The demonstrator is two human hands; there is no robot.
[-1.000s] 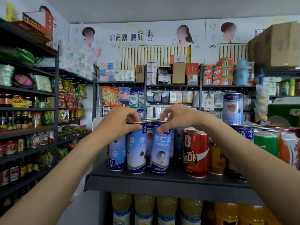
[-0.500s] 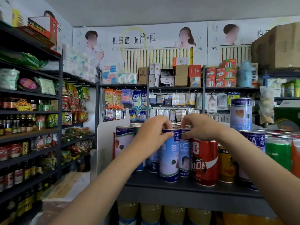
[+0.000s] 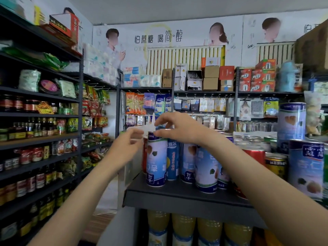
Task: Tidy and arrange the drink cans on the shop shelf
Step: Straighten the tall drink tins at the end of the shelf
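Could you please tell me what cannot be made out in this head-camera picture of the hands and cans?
- Left hand: motion-blurred; whether it grips anything cannot be told.
- Top of the blue-and-white can: covered by right hand fingertips; grip unclear.
- Red can: largely hidden behind the right forearm.
- Can labels: print too blurred to read.
- Yellow bottles: cut off by bottom edge.

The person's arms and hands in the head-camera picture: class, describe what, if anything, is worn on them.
Both forearms are bare as far as the picture shows: no sleeves. The left hand and the right hand wear no gloves. No watch, bracelet or ring is visible, though the left hand is blurred, so small details there cannot be told.
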